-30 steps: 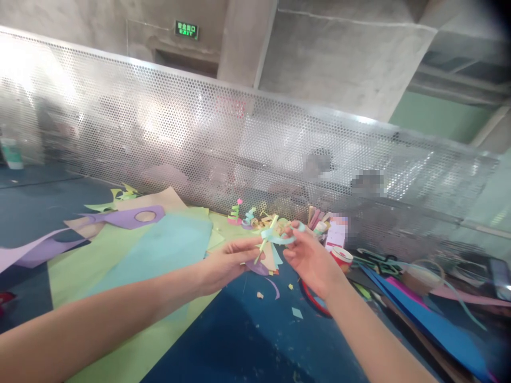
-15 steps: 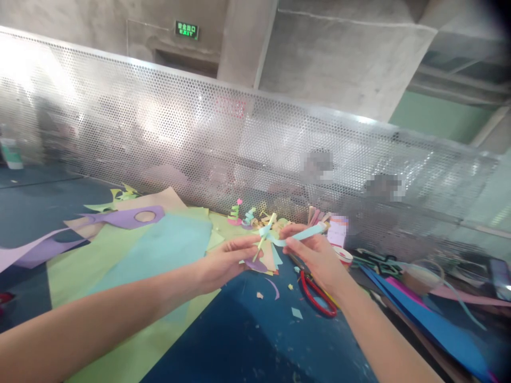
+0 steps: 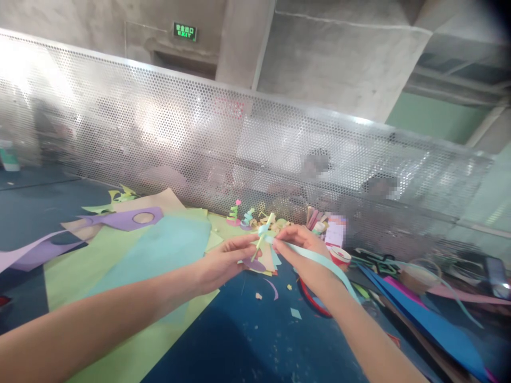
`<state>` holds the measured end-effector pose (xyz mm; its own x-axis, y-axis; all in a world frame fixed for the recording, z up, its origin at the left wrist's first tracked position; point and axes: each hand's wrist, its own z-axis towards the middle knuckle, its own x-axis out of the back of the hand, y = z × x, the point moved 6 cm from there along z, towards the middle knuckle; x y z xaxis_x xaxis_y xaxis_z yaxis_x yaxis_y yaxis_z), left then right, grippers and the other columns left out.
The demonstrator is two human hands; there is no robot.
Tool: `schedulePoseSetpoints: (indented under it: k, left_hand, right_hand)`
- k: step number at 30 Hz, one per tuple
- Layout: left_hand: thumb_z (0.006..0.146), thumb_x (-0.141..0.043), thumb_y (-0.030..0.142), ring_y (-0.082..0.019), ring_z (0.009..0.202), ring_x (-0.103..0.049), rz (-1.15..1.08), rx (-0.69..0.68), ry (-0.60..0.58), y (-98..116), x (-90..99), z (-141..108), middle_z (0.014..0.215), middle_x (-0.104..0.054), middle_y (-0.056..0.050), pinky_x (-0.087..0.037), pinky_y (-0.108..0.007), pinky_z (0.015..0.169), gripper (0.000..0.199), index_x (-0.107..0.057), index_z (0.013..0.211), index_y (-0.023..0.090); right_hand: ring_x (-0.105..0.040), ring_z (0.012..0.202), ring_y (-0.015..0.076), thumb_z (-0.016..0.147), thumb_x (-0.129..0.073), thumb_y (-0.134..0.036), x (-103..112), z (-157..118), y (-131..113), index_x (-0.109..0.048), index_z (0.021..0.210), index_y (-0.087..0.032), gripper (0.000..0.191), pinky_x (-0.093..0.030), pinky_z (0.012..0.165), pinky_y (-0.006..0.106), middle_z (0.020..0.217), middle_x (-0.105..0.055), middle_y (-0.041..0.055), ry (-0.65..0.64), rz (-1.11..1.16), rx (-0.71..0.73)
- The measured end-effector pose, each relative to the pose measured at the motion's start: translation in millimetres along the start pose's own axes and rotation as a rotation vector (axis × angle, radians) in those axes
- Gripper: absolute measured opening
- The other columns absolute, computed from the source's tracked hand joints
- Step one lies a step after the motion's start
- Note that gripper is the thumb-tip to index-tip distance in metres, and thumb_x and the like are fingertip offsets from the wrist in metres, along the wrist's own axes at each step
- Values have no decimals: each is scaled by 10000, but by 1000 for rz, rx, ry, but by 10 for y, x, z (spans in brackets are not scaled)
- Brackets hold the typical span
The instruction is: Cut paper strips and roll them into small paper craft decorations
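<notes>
My left hand (image 3: 225, 263) is closed on a thin yellow-green stick (image 3: 270, 220), perhaps of paper, which leans up to the right out of the fingertips. A light blue paper strip (image 3: 325, 262) loops around the stick's middle. My right hand (image 3: 303, 247) pinches that strip close to the stick, and the long tail curves back across my right wrist. Below my hands lie layered paper pieces, a purple one (image 3: 255, 265) among them. Red-handled scissors (image 3: 312, 299) rest on the table, partly covered by my right forearm.
Large green (image 3: 159, 340) and blue (image 3: 179, 239) paper sheets spread left, with a purple cut-out (image 3: 120, 219) on top. Small paper spirals (image 3: 233, 214) stand by the perforated metal screen (image 3: 167, 127). A red-and-white cup (image 3: 340, 255) and dark blue sheets (image 3: 431, 324) lie right.
My right hand has moved its pinch along the blue strip, closer to the stick. The strip's free end, which pointed up to the right, now drapes over my right forearm. My left hand stays put.
</notes>
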<state>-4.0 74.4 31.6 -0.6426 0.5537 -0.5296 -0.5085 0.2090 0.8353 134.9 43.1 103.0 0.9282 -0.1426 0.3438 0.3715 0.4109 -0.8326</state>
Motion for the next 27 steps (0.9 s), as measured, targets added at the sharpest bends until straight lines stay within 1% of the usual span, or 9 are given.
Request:
schedulePoseSetpoints:
  k: [5, 8, 12, 19, 23, 27]
  left_hand:
    - [765, -647, 148, -118, 755, -559, -7, -2, 10, 14, -27, -9, 788, -622, -30, -398, -310, 811, 248, -648, 1013, 161]
    - [776, -634, 141, -122, 765, -560, -15, -7, 2, 12, -22, -3, 796, -624, -36, -394, -314, 815, 242, -644, 1016, 159]
    - [782, -628, 145, -122, 776, -561, -6, -5, -3, 13, -17, 0, 806, -623, -36, -386, -321, 832, 242, -641, 1024, 165]
    - [779, -631, 163, -120, 739, -571, 7, -3, -33, 49, -77, -17, 794, -615, -25, -392, -330, 830, 229, -648, 1008, 160]
    - [801, -606, 167, -121, 744, -575, 22, -12, -69, 52, -98, -23, 805, -607, -22, -393, -335, 839, 222, -644, 1019, 161]
    - [814, -591, 173, -125, 764, -577, 33, -32, -120, 54, -122, -29, 819, -595, -18, -390, -341, 856, 189, -650, 992, 158]
  right_hand:
    - [-621, 726, 164, 712, -633, -281, -9, -31, -74, -559, 737, -202, 111, -484, 660, 286, 732, -642, 4, 21, -37, 78]
    - [-617, 715, 156, 718, -622, -272, -8, -39, -84, -561, 738, -203, 94, -482, 658, 280, 732, -639, -1, 42, -51, 104]
    - [-611, 703, 152, 719, -617, -264, -4, -47, -81, -567, 739, -205, 80, -475, 652, 277, 736, -639, -2, 68, -48, 120]
    - [-619, 731, 159, 725, -610, -262, -10, -58, -79, -575, 749, -207, 68, -480, 671, 286, 771, -645, 10, 94, -70, 155]
    - [-634, 730, 169, 712, -624, -284, -12, -48, -47, -593, 754, -208, 92, -490, 661, 289, 787, -660, 22, 96, -76, 150]
    - [-644, 740, 175, 701, -627, -268, -15, -35, -2, -605, 773, -211, 94, -496, 669, 295, 785, -672, 22, 78, -77, 133]
